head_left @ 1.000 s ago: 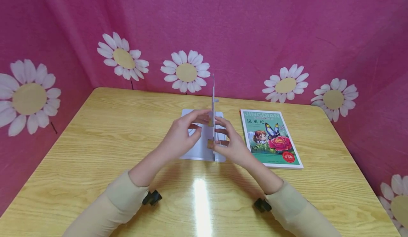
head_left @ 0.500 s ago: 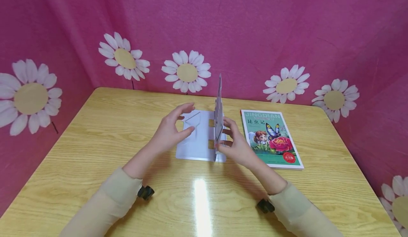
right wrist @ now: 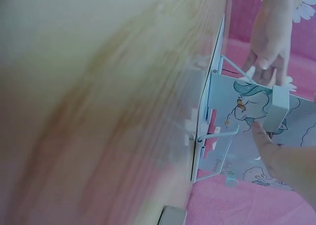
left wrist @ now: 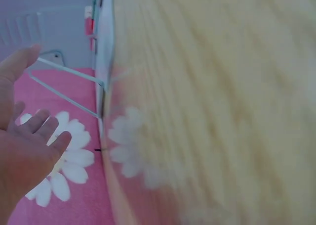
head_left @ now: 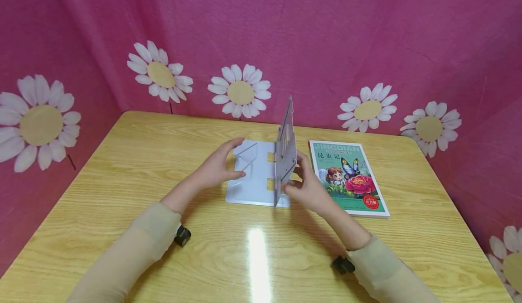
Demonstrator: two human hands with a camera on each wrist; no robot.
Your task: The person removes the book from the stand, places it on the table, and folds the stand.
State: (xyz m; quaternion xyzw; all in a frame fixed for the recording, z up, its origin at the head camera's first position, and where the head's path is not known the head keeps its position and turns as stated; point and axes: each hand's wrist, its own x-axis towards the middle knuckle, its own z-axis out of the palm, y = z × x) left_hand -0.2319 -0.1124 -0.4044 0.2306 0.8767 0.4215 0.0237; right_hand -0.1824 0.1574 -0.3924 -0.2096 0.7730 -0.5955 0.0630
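A pale folding book stand (head_left: 253,189) stands on the table, its base flat and its slotted panel (head_left: 287,144) raised and leaning right. My right hand (head_left: 310,189) holds the panel from its right side, with fingertips partly hidden behind it. In the right wrist view, one finger (right wrist: 264,141) touches the panel's unicorn-printed face (right wrist: 252,101), close to a white block (right wrist: 279,109). My left hand (head_left: 214,169) hovers over the base's left edge, thumb and fingers spread, near a thin wire prop (head_left: 248,156). The left wrist view shows this hand (left wrist: 29,146) holding nothing beside the wire.
A green-covered children's book (head_left: 348,176) lies flat to the right of the stand, close to my right forearm. A pink curtain with daisies (head_left: 310,45) hangs behind the wooden table (head_left: 171,153).
The panel has swung from upright to leaning right, with my right hand following it. My left hand has drawn away from the panel to the left, uncovering the base and its wire prop.
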